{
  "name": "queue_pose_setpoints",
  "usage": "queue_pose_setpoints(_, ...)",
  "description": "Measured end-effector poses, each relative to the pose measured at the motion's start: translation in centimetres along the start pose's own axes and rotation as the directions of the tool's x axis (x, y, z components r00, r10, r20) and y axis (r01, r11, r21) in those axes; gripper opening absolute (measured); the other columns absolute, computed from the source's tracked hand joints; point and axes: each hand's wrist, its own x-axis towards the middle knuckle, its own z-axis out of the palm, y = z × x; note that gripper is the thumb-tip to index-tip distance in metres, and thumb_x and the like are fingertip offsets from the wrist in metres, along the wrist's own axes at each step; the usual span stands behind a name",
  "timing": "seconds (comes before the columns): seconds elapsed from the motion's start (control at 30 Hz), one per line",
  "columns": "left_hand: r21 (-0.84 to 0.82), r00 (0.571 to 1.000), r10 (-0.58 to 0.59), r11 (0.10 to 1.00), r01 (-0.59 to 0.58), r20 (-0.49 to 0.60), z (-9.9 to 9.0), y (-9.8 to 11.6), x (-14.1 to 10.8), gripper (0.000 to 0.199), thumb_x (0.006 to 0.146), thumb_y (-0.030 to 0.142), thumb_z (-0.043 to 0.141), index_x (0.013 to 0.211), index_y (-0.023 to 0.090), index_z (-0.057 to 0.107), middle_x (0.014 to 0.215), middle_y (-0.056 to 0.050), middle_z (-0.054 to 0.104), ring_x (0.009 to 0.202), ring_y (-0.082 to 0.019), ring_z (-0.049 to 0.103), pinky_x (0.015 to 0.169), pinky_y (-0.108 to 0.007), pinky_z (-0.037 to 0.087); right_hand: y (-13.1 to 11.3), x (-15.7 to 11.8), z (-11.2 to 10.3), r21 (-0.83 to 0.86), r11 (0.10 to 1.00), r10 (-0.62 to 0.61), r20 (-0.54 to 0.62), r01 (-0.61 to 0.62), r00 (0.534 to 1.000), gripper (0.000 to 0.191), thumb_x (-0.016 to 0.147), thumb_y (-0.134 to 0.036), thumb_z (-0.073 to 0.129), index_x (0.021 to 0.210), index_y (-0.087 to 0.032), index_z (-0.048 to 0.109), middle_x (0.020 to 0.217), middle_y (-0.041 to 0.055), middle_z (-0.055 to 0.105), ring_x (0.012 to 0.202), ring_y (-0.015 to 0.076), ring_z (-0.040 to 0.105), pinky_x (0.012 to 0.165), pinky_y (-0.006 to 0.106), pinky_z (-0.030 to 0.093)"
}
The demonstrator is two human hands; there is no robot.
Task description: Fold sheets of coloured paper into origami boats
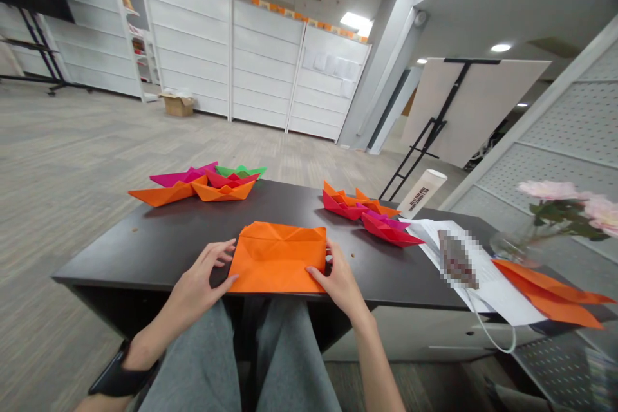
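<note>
On the dark table (159,251), a sheet of orange origami paper (277,259) lies folded in front of me. My left hand (200,270) rests at its left edge, thumb touching the paper and fingers spread. My right hand (340,280) grips its right edge, with the thumb on top. Farther back on the left stand orange, magenta and green origami boats (197,185). A group of red and orange origami boats (360,209) sits to the right, nearer my right hand.
At the table's right lie a white printed sheet (476,270), partly blurred out, and folded orange paper (548,293). Behind them stand a glass vase with pink flowers (555,219) and a white paper tube (422,193). My knees sit below the table's front edge.
</note>
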Motion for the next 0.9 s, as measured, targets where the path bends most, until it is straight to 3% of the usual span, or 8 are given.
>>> queue_pose_setpoints(0.1, 0.146, 0.989, 0.134, 0.979, -0.142, 0.067, 0.1, -0.3, 0.0, 0.047, 0.094, 0.025, 0.050, 0.141, 0.025, 0.046, 0.146, -0.009, 0.051, 0.130, -0.023, 0.054, 0.103, -0.039, 0.050, 0.3, 0.0, 0.1, -0.046, 0.999, 0.005, -0.063, -0.008, 0.998, 0.083, 0.081, -0.028, 0.069, 0.151, -0.027, 0.026, 0.137, 0.0098, 0.048, 0.124, 0.0251, 0.054, 0.104, 0.044, 0.047)
queue_pose_setpoints(0.23, 0.322, 0.935, 0.261, 0.887, -0.331, 0.239, 0.2, -0.3, -0.1, 0.041, 0.095, 0.016, 0.043, 0.132, 0.028, 0.059, 0.145, -0.003, 0.056, 0.132, -0.020, 0.053, 0.114, -0.043, 0.039, -2.3, -0.5, 0.5, -0.221, 0.971, -0.116, -0.108, 0.090, 0.987, 0.052, 0.089, -0.018, 0.055, 0.140, -0.025, 0.048, 0.146, 0.0109, 0.046, 0.137, 0.0276, 0.043, 0.115, 0.052, 0.035)
queue_pose_setpoints(0.33, 0.390, 0.935, 0.248, 0.858, -0.334, 0.255, 0.1, 0.1, -0.1, 0.034, 0.095, 0.022, 0.047, 0.123, 0.027, 0.065, 0.147, -0.007, 0.054, 0.133, -0.023, 0.052, 0.114, -0.046, 0.038, -5.9, -1.5, 1.6, -0.238, 0.920, -0.268, 0.200, 0.312, 0.942, 0.045, 0.093, -0.022, 0.055, 0.138, -0.026, 0.053, 0.152, 0.0075, 0.045, 0.142, 0.0252, 0.039, 0.117, 0.048, 0.034)
queue_pose_setpoints(0.47, 0.396, 0.934, 0.225, 0.859, -0.325, 0.278, -0.4, 0.7, -0.1, 0.028, 0.095, 0.030, 0.051, 0.118, 0.026, 0.067, 0.146, -0.011, 0.053, 0.138, -0.028, 0.045, 0.114, -0.051, 0.035, -8.4, -2.5, 2.6, -0.252, 0.897, -0.214, 0.472, 0.363, 0.855, 0.061, 0.094, -0.041, 0.058, 0.151, -0.026, 0.039, 0.160, 0.0065, 0.032, 0.148, 0.0278, 0.029, 0.120, 0.050, 0.029)
queue_pose_setpoints(0.57, 0.387, 0.943, 0.181, 0.877, -0.284, 0.281, -0.6, 1.3, 0.0, 0.035, 0.093, 0.038, 0.055, 0.125, 0.026, 0.062, 0.144, -0.007, 0.056, 0.140, -0.029, 0.043, 0.116, -0.051, 0.032, -7.2, -2.4, 1.6, -0.284, 0.899, -0.154, 0.506, 0.333, 0.849, 0.055, 0.099, -0.045, 0.047, 0.152, -0.031, 0.036, 0.161, 0.0015, 0.028, 0.149, 0.0247, 0.027, 0.121, 0.048, 0.027)
queue_pose_setpoints(0.73, 0.426, 0.953, 0.132, 0.872, -0.242, 0.271, -0.3, 1.6, 0.0, 0.046, 0.097, 0.045, 0.048, 0.139, 0.027, 0.053, 0.146, -0.004, 0.055, 0.140, -0.028, 0.043, 0.118, -0.050, 0.028, -3.4, -1.9, -1.3, -0.421, 0.886, 0.006, 0.434, 0.197, 0.901, 0.050, 0.104, -0.042, 0.036, 0.151, -0.027, 0.037, 0.160, 0.0039, 0.033, 0.148, 0.0231, 0.030, 0.120, 0.050, 0.028)
queue_pose_setpoints(0.83, 0.449, 0.962, 0.117, 0.866, -0.221, 0.248, 0.0, 1.4, 0.0, 0.044, 0.099, 0.047, 0.045, 0.137, 0.029, 0.056, 0.148, -0.005, 0.052, 0.142, -0.029, 0.040, 0.119, -0.054, 0.022, -2.7, -2.1, -2.2, -0.453, 0.868, -0.009, 0.395, 0.203, 0.919, 0.043, 0.103, -0.036, 0.039, 0.145, -0.027, 0.047, 0.151, 0.0068, 0.047, 0.139, 0.0248, 0.044, 0.115, 0.054, 0.033)
queue_pose_setpoints(0.9, 0.443, 0.963, 0.128, 0.868, -0.224, 0.238, 0.1, 1.2, 0.0, 0.047, 0.096, 0.053, 0.048, 0.136, 0.029, 0.057, 0.151, -0.007, 0.049, 0.143, -0.032, 0.037, 0.119, -0.056, 0.020, -3.3, -2.1, -2.2, -0.471, 0.857, -0.034, 0.357, 0.211, 0.934, 0.032, 0.101, -0.031, 0.044, 0.126, -0.025, 0.062, 0.134, 0.0090, 0.063, 0.123, 0.0266, 0.058, 0.107, 0.053, 0.042)
